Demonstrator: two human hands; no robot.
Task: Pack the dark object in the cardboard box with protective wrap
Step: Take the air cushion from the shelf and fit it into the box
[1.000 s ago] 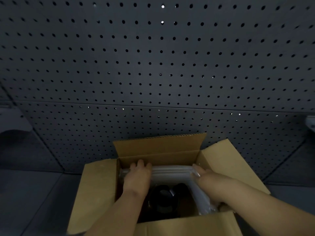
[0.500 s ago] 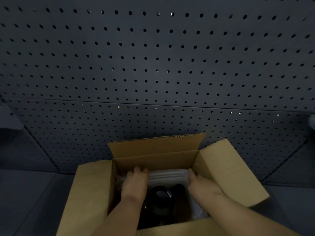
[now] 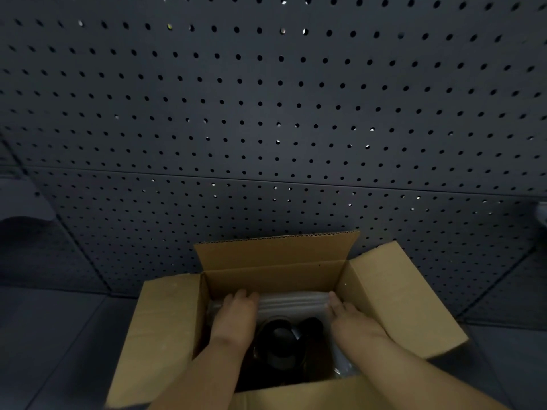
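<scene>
An open cardboard box [image 3: 275, 273] stands low in the head view with its flaps spread out. A dark rounded object [image 3: 281, 341] lies inside on the bottom. Translucent white protective wrap [image 3: 293, 303] runs along the box's far inner wall and down its right side. My left hand [image 3: 235, 316] reaches into the box's left part and presses the wrap with straight fingers. On the wrap's right end my right hand [image 3: 350, 319] lies flat, fingers extended. Both forearms hide parts of the box's interior.
A dark perforated panel [image 3: 266, 128] rises right behind the box and fills most of the view. The box stands on a dark grey surface [image 3: 59, 350]. A pale object [image 3: 541, 214] shows at the right edge.
Both hands have pushed the wrap lower into the box, against the far wall. The right hand let go of the wrap's hanging part and now lies flat on it.
</scene>
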